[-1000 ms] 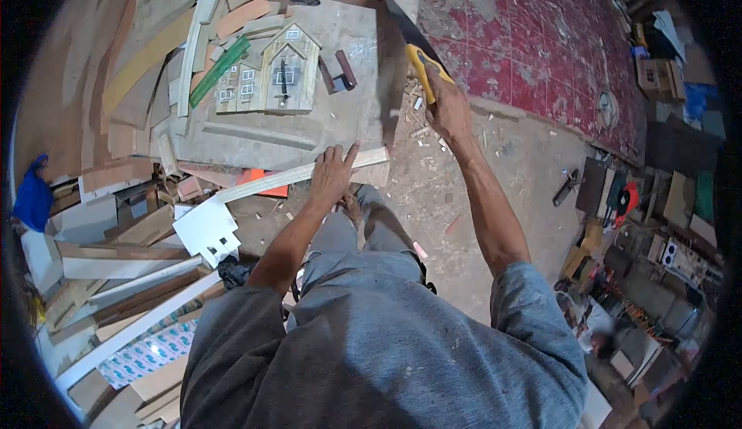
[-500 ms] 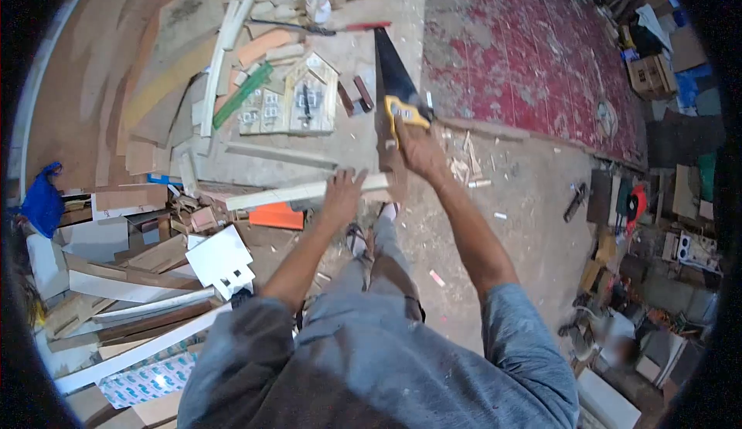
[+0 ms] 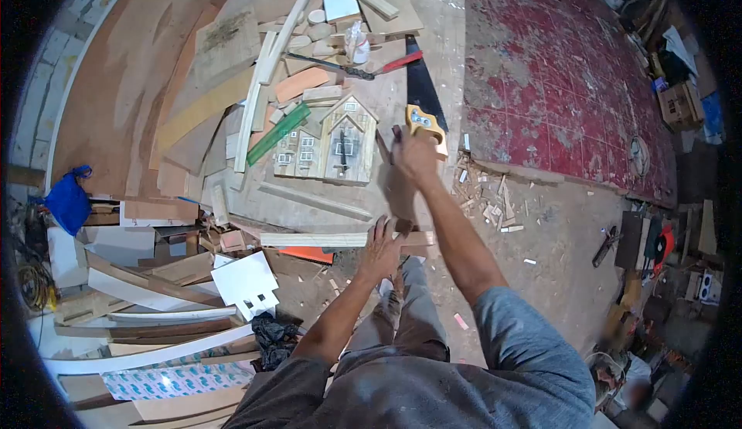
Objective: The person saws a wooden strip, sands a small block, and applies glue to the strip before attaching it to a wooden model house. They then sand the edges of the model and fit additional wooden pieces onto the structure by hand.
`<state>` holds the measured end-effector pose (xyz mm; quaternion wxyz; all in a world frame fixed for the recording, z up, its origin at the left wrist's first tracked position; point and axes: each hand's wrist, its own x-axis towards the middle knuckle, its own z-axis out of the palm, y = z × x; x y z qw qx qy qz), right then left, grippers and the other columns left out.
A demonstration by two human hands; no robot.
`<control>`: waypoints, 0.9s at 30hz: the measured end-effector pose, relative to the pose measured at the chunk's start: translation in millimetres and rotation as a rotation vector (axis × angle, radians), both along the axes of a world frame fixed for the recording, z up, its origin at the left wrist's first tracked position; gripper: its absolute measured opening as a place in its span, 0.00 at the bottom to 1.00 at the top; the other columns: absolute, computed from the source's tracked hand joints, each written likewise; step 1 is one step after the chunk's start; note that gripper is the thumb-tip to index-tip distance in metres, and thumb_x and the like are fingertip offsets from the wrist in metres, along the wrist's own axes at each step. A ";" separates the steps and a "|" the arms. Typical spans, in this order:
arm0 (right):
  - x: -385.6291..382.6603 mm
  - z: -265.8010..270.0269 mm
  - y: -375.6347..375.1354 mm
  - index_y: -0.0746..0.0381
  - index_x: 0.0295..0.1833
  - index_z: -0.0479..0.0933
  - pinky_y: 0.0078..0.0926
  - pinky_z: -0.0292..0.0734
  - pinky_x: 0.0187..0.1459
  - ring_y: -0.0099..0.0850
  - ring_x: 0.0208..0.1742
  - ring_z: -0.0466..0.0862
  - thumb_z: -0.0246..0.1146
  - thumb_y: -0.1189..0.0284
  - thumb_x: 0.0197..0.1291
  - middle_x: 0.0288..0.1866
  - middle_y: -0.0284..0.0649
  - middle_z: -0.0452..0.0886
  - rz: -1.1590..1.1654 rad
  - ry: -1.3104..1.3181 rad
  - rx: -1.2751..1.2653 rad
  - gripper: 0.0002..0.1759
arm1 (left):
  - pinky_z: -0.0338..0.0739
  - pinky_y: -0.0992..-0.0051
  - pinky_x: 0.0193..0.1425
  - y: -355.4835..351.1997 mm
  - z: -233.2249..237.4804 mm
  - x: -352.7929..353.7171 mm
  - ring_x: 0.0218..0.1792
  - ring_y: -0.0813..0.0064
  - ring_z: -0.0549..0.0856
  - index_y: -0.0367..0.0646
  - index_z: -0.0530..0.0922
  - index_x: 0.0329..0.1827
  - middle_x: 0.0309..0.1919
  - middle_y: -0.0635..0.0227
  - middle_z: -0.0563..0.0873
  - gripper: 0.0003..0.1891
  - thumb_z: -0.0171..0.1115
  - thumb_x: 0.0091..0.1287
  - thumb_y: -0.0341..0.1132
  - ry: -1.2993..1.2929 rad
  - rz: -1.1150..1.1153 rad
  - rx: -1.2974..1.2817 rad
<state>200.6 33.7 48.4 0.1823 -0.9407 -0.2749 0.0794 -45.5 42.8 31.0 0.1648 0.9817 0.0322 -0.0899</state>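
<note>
Worktop (image 3: 449,21): saw (image 3: 422,85) now laid down, its use apparently paused; right hand (image 3: 417,156) at a dark brown piece (image 3: 382,150), left hand (image 3: 379,253) on the pale strip (image 3: 313,240), near edge; both grips' closure indeterminate.

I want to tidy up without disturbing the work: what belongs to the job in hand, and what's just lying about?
Seemingly in the job:
- pale wooden strip, under the left hand
- saw, its handle by the right hand

Apparently lying about:
- wooden model house
- green strip
- blue bag
</note>
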 end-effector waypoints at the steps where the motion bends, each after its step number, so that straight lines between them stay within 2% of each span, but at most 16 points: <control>1: -13.3 -16.5 8.3 0.58 0.65 0.74 0.48 0.79 0.47 0.47 0.54 0.80 0.65 0.63 0.55 0.50 0.52 0.78 -0.049 -0.128 0.058 0.30 | 0.57 0.48 0.76 -3.9 -0.4 2.6 0.73 0.42 0.62 0.47 0.73 0.72 0.70 0.48 0.68 0.29 0.59 0.65 0.37 0.007 -0.017 -0.005; 6: -16.2 -40.4 30.9 0.59 0.62 0.75 0.46 0.80 0.44 0.45 0.54 0.80 0.66 0.64 0.55 0.50 0.51 0.78 -0.116 -0.315 0.088 0.27 | 0.56 0.43 0.74 -8.0 -18.1 12.0 0.74 0.40 0.60 0.47 0.71 0.74 0.74 0.47 0.63 0.28 0.56 0.69 0.39 0.009 -0.059 -0.079; 8: -14.4 -33.5 26.7 0.60 0.58 0.75 0.48 0.79 0.47 0.49 0.55 0.79 0.67 0.65 0.56 0.49 0.53 0.78 -0.013 -0.053 0.194 0.24 | 0.55 0.42 0.74 -4.3 -29.5 12.9 0.75 0.39 0.58 0.48 0.69 0.76 0.75 0.46 0.62 0.29 0.56 0.70 0.40 0.070 -0.117 -0.089; 9: -19.1 -13.0 12.5 0.60 0.58 0.75 0.48 0.79 0.47 0.49 0.55 0.79 0.67 0.65 0.56 0.49 0.53 0.78 -0.053 -0.032 0.179 0.24 | 0.53 0.40 0.75 -3.6 -40.4 15.9 0.76 0.38 0.56 0.50 0.67 0.77 0.77 0.47 0.60 0.30 0.56 0.70 0.41 -0.027 -0.115 -0.119; 10: -29.8 24.1 -8.3 0.61 0.56 0.75 0.49 0.78 0.48 0.51 0.55 0.79 0.66 0.66 0.56 0.48 0.54 0.77 -0.114 0.095 0.287 0.22 | 0.51 0.38 0.75 -9.2 -47.6 13.8 0.78 0.37 0.53 0.52 0.66 0.78 0.78 0.47 0.58 0.31 0.56 0.70 0.42 -0.116 -0.105 -0.165; 11: -43.2 45.3 -24.1 0.62 0.53 0.76 0.50 0.78 0.49 0.53 0.55 0.78 0.66 0.67 0.57 0.47 0.55 0.77 -0.173 0.216 0.397 0.20 | 0.51 0.38 0.75 -13.4 -40.9 14.3 0.78 0.37 0.53 0.52 0.66 0.78 0.78 0.47 0.58 0.31 0.56 0.70 0.42 -0.087 -0.130 -0.194; 12: -56.8 39.1 -44.2 0.64 0.57 0.75 0.49 0.78 0.50 0.55 0.54 0.79 0.65 0.67 0.59 0.51 0.58 0.77 -0.257 0.235 0.490 0.22 | 0.49 0.36 0.75 -13.3 -28.5 26.1 0.79 0.37 0.50 0.55 0.64 0.79 0.80 0.48 0.55 0.31 0.55 0.71 0.42 -0.051 -0.120 -0.203; 14: -85.2 31.1 -102.7 0.64 0.57 0.79 0.48 0.78 0.48 0.53 0.50 0.81 0.66 0.66 0.58 0.49 0.58 0.80 -0.550 0.132 0.661 0.22 | 0.46 0.32 0.75 -19.4 -14.4 35.7 0.80 0.38 0.45 0.60 0.61 0.80 0.82 0.51 0.50 0.32 0.55 0.72 0.43 0.093 -0.100 -0.118; 16: -105.7 11.0 -168.7 0.64 0.56 0.82 0.48 0.78 0.48 0.54 0.45 0.83 0.67 0.64 0.59 0.42 0.59 0.82 -0.848 0.257 0.677 0.22 | 0.43 0.30 0.75 -20.5 -18.3 39.3 0.81 0.39 0.39 0.64 0.55 0.83 0.84 0.54 0.43 0.35 0.54 0.73 0.46 0.235 -0.108 -0.023; 18: -129.2 -21.9 -205.6 0.67 0.54 0.84 0.39 0.81 0.39 0.46 0.36 0.87 0.67 0.60 0.62 0.39 0.58 0.86 -0.970 0.180 0.593 0.23 | 0.42 0.29 0.75 -20.3 -19.6 38.5 0.82 0.40 0.37 0.64 0.54 0.83 0.84 0.55 0.41 0.35 0.54 0.74 0.46 0.269 -0.097 -0.072; 19: -135.5 -24.8 -201.9 0.67 0.54 0.84 0.39 0.81 0.39 0.46 0.36 0.87 0.67 0.60 0.62 0.39 0.58 0.86 -0.986 0.166 0.590 0.23 | 0.42 0.29 0.74 -18.5 -20.7 43.1 0.82 0.41 0.35 0.65 0.53 0.83 0.84 0.56 0.39 0.35 0.54 0.74 0.47 0.287 -0.071 -0.106; 21: -158.6 -26.4 -185.1 0.64 0.56 0.84 0.39 0.80 0.38 0.48 0.37 0.87 0.65 0.58 0.63 0.39 0.61 0.85 -0.872 0.184 0.364 0.24 | 0.40 0.29 0.74 -16.7 -20.6 46.6 0.82 0.41 0.32 0.66 0.50 0.84 0.84 0.57 0.36 0.36 0.53 0.75 0.47 0.369 -0.093 -0.114; 22: -170.5 -12.6 -161.3 0.61 0.55 0.85 0.40 0.79 0.37 0.49 0.35 0.87 0.66 0.57 0.61 0.34 0.60 0.85 -0.895 0.073 0.220 0.23 | 0.38 0.28 0.74 -15.1 -19.6 50.3 0.81 0.41 0.29 0.67 0.47 0.84 0.84 0.59 0.33 0.37 0.53 0.75 0.47 0.449 -0.106 -0.112; 25: -177.7 -21.8 -130.5 0.61 0.49 0.87 0.43 0.79 0.38 0.50 0.34 0.87 0.66 0.55 0.59 0.32 0.58 0.85 -0.937 -0.023 0.257 0.22 | 0.35 0.28 0.75 -14.5 -5.7 66.1 0.81 0.42 0.25 0.71 0.42 0.85 0.84 0.60 0.28 0.38 0.52 0.76 0.47 0.571 -0.131 -0.120; 26: -165.2 -26.3 -138.1 0.63 0.48 0.87 0.50 0.79 0.50 0.59 0.46 0.84 0.64 0.57 0.60 0.41 0.62 0.84 -0.992 0.356 0.343 0.21 | 0.34 0.28 0.75 -13.2 -0.1 66.9 0.80 0.42 0.23 0.73 0.41 0.84 0.84 0.60 0.26 0.39 0.52 0.76 0.47 0.635 -0.133 -0.135; 27: -163.4 -30.1 -145.5 0.63 0.48 0.87 0.50 0.79 0.50 0.59 0.46 0.84 0.64 0.57 0.60 0.41 0.62 0.84 -1.009 0.372 0.334 0.21 | 0.34 0.28 0.75 -10.8 -2.6 56.0 0.80 0.42 0.23 0.73 0.41 0.84 0.84 0.60 0.26 0.39 0.52 0.76 0.47 0.656 -0.145 -0.134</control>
